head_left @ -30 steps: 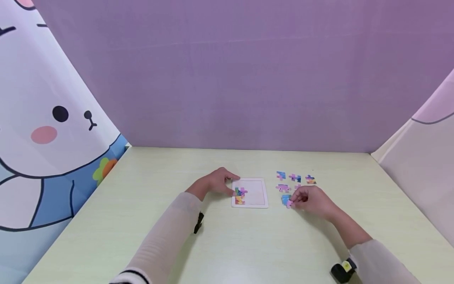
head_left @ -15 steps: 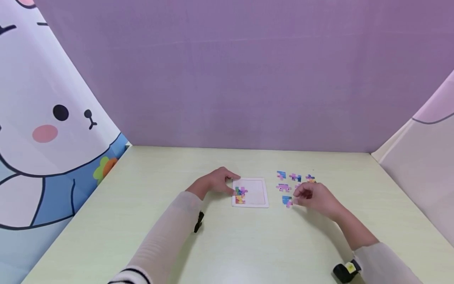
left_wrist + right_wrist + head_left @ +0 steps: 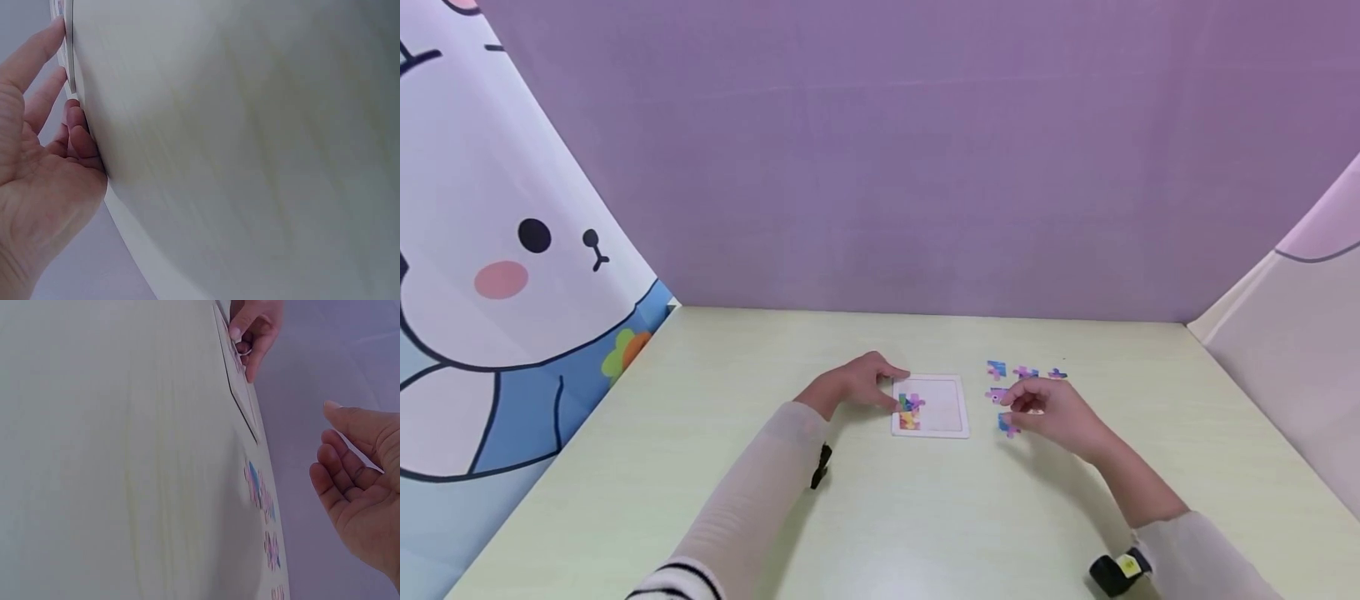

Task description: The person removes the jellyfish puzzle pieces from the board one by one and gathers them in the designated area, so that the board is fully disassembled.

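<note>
A white puzzle tray [image 3: 943, 406] lies on the pale green table, with a few coloured pieces [image 3: 910, 411] fitted at its left side. My left hand [image 3: 891, 390] rests against the tray's left edge [image 3: 70, 56], its fingers [image 3: 37, 53] straight along it. Right of the tray lie several loose pieces, among them a pink one [image 3: 997, 395] and a blue and pink one [image 3: 1007, 425]. Just above these hovers my right hand [image 3: 1017, 406], with its fingers [image 3: 340, 465] loosely curled and an empty palm. In the right wrist view the blue and pink piece [image 3: 257, 487] lies flat below that hand.
More loose pieces [image 3: 1024, 372] sit in a row behind the right hand. Purple cloth walls close the table [image 3: 880, 517] at the back, and a cartoon rabbit curtain [image 3: 512, 267] hangs on the left. A grey panel [image 3: 1292, 350] stands on the right.
My right hand let go of the blue and pink piece, which stays on the table, and rose a little up and to the left. The left hand has not moved.
</note>
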### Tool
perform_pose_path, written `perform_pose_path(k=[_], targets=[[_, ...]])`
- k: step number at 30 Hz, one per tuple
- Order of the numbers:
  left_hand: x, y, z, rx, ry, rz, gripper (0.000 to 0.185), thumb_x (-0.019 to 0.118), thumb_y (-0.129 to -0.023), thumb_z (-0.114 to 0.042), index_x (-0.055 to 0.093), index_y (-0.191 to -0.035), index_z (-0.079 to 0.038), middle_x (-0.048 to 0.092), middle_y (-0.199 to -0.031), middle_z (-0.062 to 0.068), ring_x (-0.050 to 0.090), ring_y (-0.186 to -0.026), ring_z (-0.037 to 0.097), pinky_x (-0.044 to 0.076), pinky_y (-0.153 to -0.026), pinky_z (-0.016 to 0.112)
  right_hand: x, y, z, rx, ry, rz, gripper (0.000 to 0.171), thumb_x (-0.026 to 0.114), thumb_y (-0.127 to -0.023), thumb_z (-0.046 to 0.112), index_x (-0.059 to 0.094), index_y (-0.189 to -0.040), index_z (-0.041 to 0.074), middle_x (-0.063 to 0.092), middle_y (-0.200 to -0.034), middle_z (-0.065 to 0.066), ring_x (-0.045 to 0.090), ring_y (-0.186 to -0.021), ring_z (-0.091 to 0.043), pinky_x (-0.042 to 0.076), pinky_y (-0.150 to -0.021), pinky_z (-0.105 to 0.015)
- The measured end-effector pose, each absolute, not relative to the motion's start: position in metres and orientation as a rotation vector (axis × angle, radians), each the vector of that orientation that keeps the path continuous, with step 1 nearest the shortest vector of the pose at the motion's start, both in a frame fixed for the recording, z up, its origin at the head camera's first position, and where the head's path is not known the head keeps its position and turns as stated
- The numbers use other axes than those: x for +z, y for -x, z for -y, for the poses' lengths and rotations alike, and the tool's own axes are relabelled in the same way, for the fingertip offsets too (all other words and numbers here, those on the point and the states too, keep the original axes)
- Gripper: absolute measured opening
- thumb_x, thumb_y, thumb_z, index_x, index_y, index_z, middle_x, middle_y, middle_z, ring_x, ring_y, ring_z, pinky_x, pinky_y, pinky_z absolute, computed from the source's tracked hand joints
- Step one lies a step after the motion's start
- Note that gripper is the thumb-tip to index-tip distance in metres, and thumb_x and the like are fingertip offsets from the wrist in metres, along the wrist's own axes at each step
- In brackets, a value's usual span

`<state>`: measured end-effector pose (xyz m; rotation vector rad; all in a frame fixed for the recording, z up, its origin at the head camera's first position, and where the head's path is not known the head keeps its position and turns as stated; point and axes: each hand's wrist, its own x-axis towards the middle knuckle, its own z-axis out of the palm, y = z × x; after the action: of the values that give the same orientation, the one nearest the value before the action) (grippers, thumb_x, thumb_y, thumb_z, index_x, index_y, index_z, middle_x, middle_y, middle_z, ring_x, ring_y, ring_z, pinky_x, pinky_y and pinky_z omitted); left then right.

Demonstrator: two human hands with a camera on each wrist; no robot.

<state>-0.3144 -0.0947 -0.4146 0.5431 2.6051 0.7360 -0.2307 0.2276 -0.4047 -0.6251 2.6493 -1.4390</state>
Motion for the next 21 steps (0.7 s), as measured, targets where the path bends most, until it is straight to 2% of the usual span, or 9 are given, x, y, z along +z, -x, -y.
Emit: perform_pose_path(k=[6, 13, 17, 21], targets=[[-0.41, 0.316, 0.094, 0.738, -0.538, -2.595, 0.064, 0.081, -0.082, -0.026, 0.054, -0.139, -0.023, 0.042, -0.104, 0.002, 0.038, -0.096, 0.017, 0.035, -0.08, 0.03, -0.403, 0.235, -0.215, -1.489, 0.635, -2.602, 0.02, 0.075, -0.084, 0.004, 0.066, -0.1, -0.003, 0.063, -0.094, -0.009, 0.06, -0.086, -0.026, 0.054, -0.064, -0.028], [-0.408, 0.316, 0.093, 0.765, -0.537, -2.589, 0.07, 0.084, -0.078, -0.029, 0.053, -0.141, -0.021, 0.044, -0.11, 0.002, 0.039, -0.099, 0.017, 0.037, -0.084, 0.031, -0.401, 0.246, -0.196, -1.473, 0.707, -2.613, 0.016, 0.075, -0.085, 0.005, 0.067, -0.098, 0.0, 0.064, -0.092, -0.006, 0.059, -0.085, -0.024, 0.052, -0.073, -0.026], [-0.412, 0.317, 0.092, 0.795, -0.543, -2.592, 0.076, 0.088, -0.073, -0.03, 0.055, -0.14, -0.02, 0.045, -0.109, 0.003, 0.039, -0.097, 0.017, 0.037, -0.084, 0.03, -0.399, 0.252, -0.185, -1.456, 0.703, -2.601, 0.015, 0.075, -0.086, 0.008, 0.069, -0.099, 0.004, 0.064, -0.092, -0.005, 0.058, -0.085, -0.023, 0.052, -0.074, -0.027], [-0.415, 0.318, 0.092, 0.804, -0.555, -2.596, 0.077, 0.089, -0.07, -0.032, 0.056, -0.139, -0.018, 0.046, -0.105, 0.003, 0.039, -0.095, 0.017, 0.037, -0.081, 0.029, -0.399, 0.258, -0.172, -1.448, 0.687, -2.564, 0.019, 0.076, -0.086, 0.011, 0.069, -0.101, 0.002, 0.064, -0.093, -0.004, 0.058, -0.085, -0.023, 0.052, -0.075, -0.027]])
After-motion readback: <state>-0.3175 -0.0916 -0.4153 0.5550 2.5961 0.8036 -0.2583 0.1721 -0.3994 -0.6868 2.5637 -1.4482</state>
